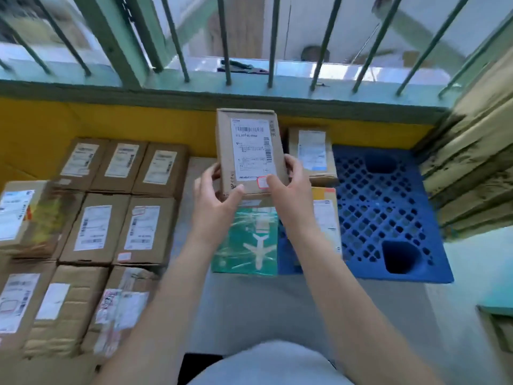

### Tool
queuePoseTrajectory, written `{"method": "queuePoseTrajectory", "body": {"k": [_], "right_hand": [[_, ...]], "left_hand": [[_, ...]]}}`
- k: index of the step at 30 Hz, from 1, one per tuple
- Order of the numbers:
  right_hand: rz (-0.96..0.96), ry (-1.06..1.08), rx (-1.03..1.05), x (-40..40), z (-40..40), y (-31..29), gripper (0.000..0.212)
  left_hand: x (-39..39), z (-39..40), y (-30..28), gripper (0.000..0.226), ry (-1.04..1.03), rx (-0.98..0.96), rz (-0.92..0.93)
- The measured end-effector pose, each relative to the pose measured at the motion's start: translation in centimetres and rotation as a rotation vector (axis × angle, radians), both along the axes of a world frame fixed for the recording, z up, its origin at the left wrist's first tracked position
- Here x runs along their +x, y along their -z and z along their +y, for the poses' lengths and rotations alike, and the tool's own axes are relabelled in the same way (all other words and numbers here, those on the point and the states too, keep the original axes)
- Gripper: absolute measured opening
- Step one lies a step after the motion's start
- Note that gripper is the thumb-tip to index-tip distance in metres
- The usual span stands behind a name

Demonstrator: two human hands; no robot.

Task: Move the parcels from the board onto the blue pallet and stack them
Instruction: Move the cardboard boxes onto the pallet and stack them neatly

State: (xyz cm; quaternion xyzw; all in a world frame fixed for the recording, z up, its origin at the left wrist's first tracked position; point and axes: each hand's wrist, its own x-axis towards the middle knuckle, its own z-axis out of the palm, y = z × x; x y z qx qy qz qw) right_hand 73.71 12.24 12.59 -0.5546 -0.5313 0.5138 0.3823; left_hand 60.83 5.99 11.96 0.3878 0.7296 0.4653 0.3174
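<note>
**Q:** Two hands are in view. What are they doing?

**A:** Both grip one brown cardboard parcel (251, 151), which is lifted and tilted so its white shipping label faces the camera. The left hand (215, 202) holds the near left corner, thumb curled onto the top face and fingers wrapped round the side. The right hand (290, 190) holds the near right corner the same way, thumb on the label and fingers round the right edge.

**Q:** Where is that parcel relative to the blue pallet?

**A:** It is held above the left edge of the blue pallet (388, 207). The pallet is a lattice of diamond holes with two larger openings.

**Q:** What already lies on the pallet?

**A:** At its far left corner sits a small brown box (312, 154). Below the held parcel, at the pallet's left edge, lies a green packet printed with a white aeroplane (249, 243). Beside it, a box with a yellow top and a white label (327, 218) is partly hidden by the right forearm.

**Q:** And the parcels still to be moved?

**A:** Left of the pallet, rows of labelled cardboard boxes (97, 207) stand packed side by side. Their far-left edge is blurred. Right of the pallet leans a stack of flattened cardboard (472, 151). Beyond the pallet runs a green railing (222, 90) above a yellow wall.
</note>
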Motion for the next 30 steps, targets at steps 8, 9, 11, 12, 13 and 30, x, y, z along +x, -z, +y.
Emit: {"method": "queuePoseTrajectory", "body": {"k": [8, 9, 11, 12, 13, 30], "right_hand": [[-0.004, 0.036, -0.026, 15.5, 8.0, 0.7, 0.046], [-0.014, 0.052, -0.024, 16.8, 8.9, 1.1, 0.045], [-0.039, 0.090, -0.024, 19.3, 10.5, 2.0, 0.046], [-0.055, 0.104, -0.021, 20.3, 11.2, 2.5, 0.045], [-0.069, 0.115, -0.016, 21.2, 11.9, 2.9, 0.045], [-0.316, 0.029, -0.011, 24.2, 17.5, 12.0, 0.057]], "left_hand": [[13.1, 6.6, -0.2, 0.070, 0.157, -0.074, -0.157], [14.3, 7.5, 0.0, 0.068, 0.187, -0.072, -0.145], [16.5, 9.7, 0.7, 0.063, 0.248, -0.067, -0.078], [17.5, 10.8, 1.2, 0.061, 0.277, -0.075, -0.047], [18.5, 12.0, 1.7, 0.061, 0.303, -0.095, -0.027], [24.7, 19.6, 7.7, 0.049, 0.356, -0.248, 0.134]]}}
